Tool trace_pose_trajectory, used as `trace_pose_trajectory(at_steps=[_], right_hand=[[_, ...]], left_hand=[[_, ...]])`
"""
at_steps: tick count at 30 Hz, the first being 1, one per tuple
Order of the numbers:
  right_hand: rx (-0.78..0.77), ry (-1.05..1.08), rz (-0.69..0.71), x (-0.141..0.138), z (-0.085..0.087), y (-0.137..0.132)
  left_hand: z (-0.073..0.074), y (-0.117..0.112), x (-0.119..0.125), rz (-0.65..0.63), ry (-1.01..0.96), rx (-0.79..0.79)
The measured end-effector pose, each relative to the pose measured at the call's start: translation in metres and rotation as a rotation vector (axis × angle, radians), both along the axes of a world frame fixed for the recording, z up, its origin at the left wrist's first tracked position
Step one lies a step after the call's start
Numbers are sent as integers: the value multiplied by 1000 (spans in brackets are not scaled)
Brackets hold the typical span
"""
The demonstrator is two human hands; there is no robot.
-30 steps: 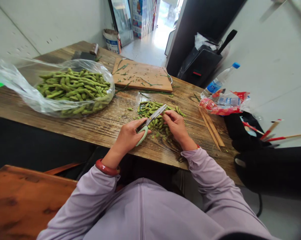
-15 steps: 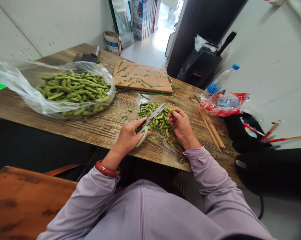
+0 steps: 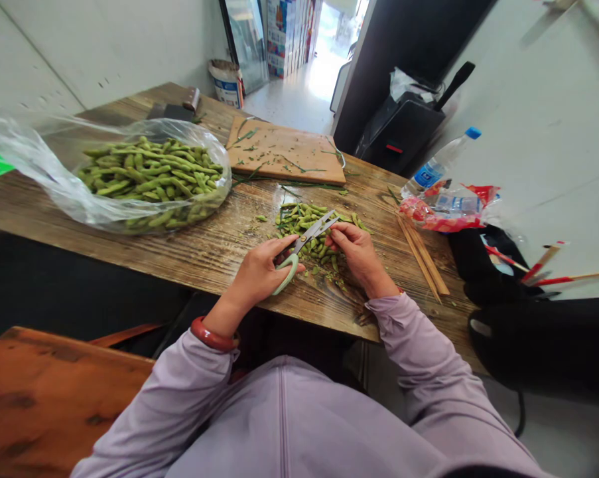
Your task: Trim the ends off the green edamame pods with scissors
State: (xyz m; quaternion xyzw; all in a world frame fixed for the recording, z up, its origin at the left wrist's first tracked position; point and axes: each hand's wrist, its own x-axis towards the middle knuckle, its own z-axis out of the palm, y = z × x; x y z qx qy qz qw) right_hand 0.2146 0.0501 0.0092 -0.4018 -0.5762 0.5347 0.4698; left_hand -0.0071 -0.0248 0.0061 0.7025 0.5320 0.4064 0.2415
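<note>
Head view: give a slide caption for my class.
Left hand holds scissors over green pods; right hand beside the blades.

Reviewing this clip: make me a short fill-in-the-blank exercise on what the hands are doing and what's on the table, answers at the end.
The left hand holds scissors whose handles are pale ____.
The right hand is close to the scissors' ____, not their handles.
In the picture, the clear bag of pods lies to the ____ of the cutting board.
The water bottle has a ____ cap.

Missing words: green; blades; left; blue.
</note>
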Motion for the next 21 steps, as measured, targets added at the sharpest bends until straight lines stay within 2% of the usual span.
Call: trace_pose_trajectory(at_steps=[9,21], right_hand=[[164,-134,-24,3,3,-1],[188,-151,-71,-1,-1,-3]], left_hand=[[-3,0,-1,-11,58,43],[-3,-1,1,11,96,8]])
